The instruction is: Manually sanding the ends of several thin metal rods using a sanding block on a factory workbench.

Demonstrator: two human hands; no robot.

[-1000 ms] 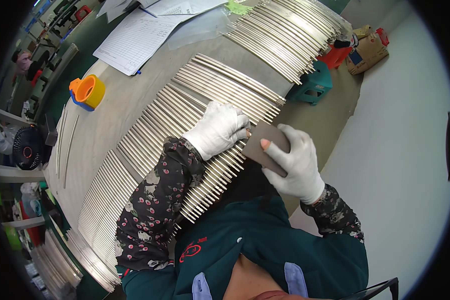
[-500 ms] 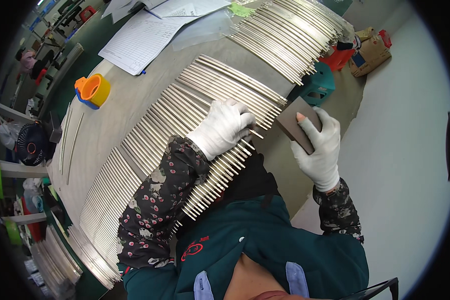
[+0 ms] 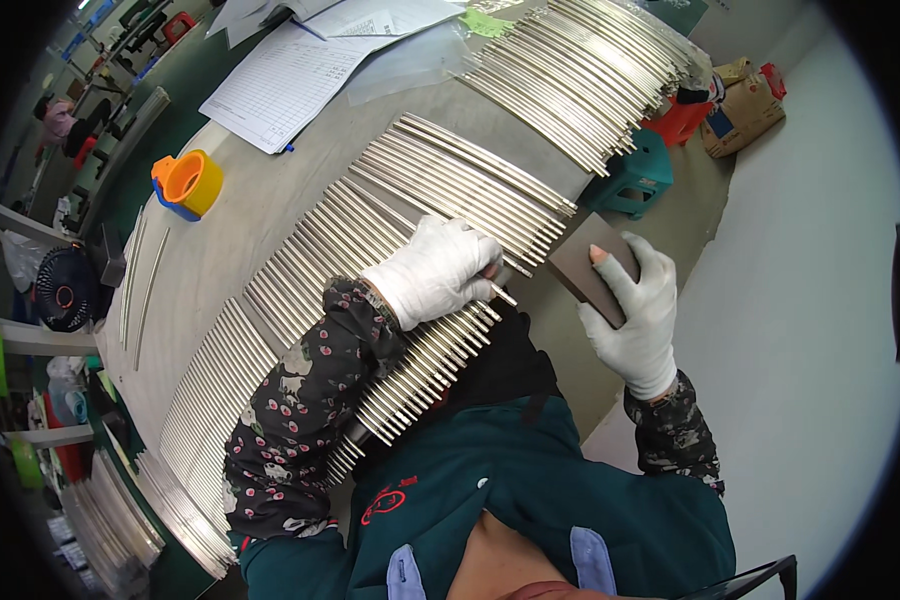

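Rows of thin shiny metal rods point(image 3: 315, 245) lie side by side across the table in front of me. My left hand point(image 3: 432, 270), in a white glove, is over the near ends of the middle row. Its fingers are closed round one metal rod point(image 3: 504, 294), whose end pokes out past them. Off the table's right side, my right hand point(image 3: 638, 315) grips a brown-grey rectangular sanding block point(image 3: 588, 270), apart from the rods. The glove leaves its thumb tip bare. What lies under my left palm is hidden.
Another batch of rods point(image 3: 580, 80) lies at the far right. Papers point(image 3: 280, 95) and a yellow tape holder point(image 3: 192, 183) are farther back. Beyond the table's right edge stand a green stool point(image 3: 638, 172) and a cardboard box point(image 3: 742, 112). A black fan point(image 3: 65, 290) is at left.
My left hand has shifted slightly left and nearer me, with a rod end now angled out of its fingers. My right hand with the sanding block has lowered a little.
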